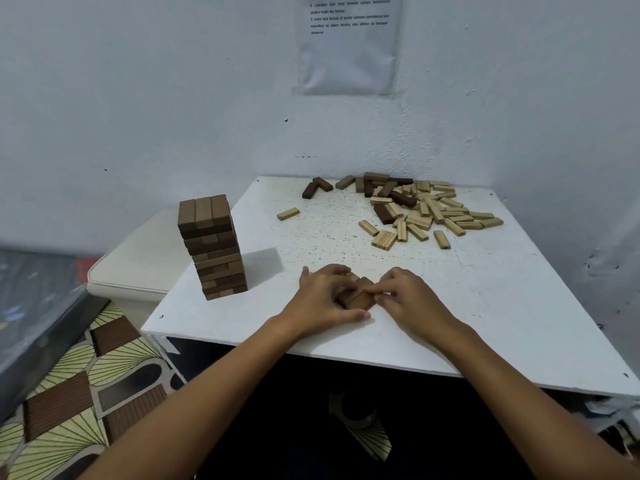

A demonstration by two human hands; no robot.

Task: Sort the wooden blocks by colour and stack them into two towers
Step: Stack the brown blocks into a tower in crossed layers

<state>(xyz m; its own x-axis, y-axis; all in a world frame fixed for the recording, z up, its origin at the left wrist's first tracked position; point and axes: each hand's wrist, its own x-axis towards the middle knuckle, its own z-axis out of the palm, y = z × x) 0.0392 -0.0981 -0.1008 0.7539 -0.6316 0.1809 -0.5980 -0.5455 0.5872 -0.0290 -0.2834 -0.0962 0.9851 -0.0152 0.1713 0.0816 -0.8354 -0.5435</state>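
Wood colours: dark brown blocks and pale yellow blocks.
Bench: a white bench with small specks on its top, pushed into the corner of the room.
Brown tower: a tall brown tower stands near the left edge of the bench, made of many flat layers, with three blocks side by side on top.
Its shadow: a grey shadow falls on the bench just to the right of the tower.
Loose pile: a loose pile lies at the far right of the bench, mostly pale blocks with some dark ones mixed in at the back.
Stray pieces: one pale block lies alone, apart from the pile, and two dark blocks sit by the back edge.
Held blocks: a few brown blocks sit on the bench near the front edge, between the two hands.
Left hand: the left hand curls round the left side of these blocks, thumb flat on the bench, so its grip is pinching them.
Right hand: the right hand has bent fingers pinching the right side of the same blocks.
Wall: a pale wall with a sheet of paper stuck up on it; the words are too small to read.
Beside the bench: a cream cushion on the left, and a patterned floor below.
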